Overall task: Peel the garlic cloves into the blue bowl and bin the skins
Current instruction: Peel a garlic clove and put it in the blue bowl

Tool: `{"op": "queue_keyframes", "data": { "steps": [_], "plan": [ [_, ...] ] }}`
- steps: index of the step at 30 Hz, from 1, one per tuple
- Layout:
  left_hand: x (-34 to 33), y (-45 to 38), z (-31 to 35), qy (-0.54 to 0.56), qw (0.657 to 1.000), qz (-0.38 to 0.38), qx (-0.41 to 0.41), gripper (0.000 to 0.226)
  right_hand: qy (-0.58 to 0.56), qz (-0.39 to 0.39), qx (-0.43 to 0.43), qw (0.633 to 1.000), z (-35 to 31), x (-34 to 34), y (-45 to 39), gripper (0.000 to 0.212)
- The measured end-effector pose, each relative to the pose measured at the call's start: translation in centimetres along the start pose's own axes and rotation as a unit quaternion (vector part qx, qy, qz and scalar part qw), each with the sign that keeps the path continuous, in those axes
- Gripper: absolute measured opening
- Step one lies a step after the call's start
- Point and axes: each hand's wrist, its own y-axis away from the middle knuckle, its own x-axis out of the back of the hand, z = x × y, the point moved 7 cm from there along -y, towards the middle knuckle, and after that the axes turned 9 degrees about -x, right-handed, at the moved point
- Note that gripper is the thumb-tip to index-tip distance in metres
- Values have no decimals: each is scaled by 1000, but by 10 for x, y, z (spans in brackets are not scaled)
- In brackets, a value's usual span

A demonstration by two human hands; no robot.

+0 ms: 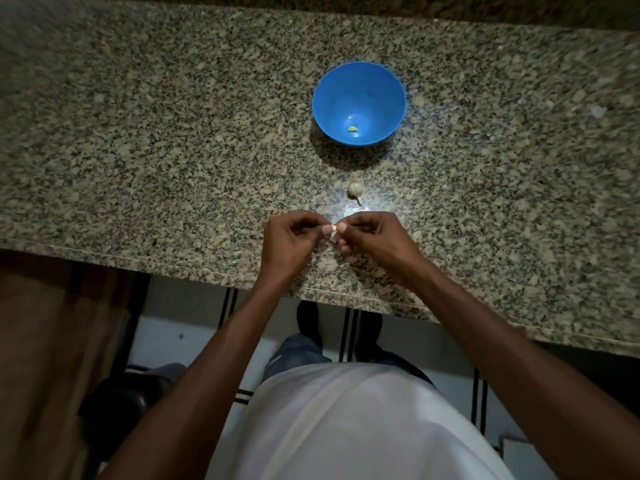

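Clove in hand: 1 garlic clove [333, 227] sits pinched between the fingertips of both hands, above the near part of the counter [138, 150], just in front of its front edge.
Long axis: hard to judge, since only a sliver of the clove shows between the fingertips; it seems to run left to right, from 1 hand to the other.
Left hand [289, 239]: fingers curled, thumb and forefinger nipping the left end of the clove; the wrist comes up from the lower left.
Right hand [372, 237]: fingers curled likewise, gripping the right end; a pale scrap, probably loosened skin [335, 240], hangs just under its fingertips.
Which hand is nearer: both touch the clove; neither has to reach.
Way to the bowl: the blue bowl [358, 104] stands straight ahead of the hands, well apart from them and slightly right, so the right hand has the shorter path.
Bowl contents: 1 peeled clove [353, 128] lies on the bottom, toward the near side.
Garlic head [356, 189]: rests on the counter between the hands and the bowl, near the hands, its stem pointing back toward the person.
Step in hand: my reading is that the skin is being pulled off, with the drop into the bowl not yet made.
Bin: not in view, so its direction from the hands cannot be told.
Risk: the clove is small and could slip out as the skin gives.
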Motion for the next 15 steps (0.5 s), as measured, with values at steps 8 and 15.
{"op": "queue_keyframes", "data": {
  "steps": [8, 15],
  "plan": [
    [-20, 4, -3, 60, 994, 4, 95, 6, -5, 17, 58, 998, -3, 10, 1, 17],
    [-32, 9, -7, 75, 985, -51, 148, 24, 22, 47, 82, 995, -4, 10, -1, 18]
  ]
}}
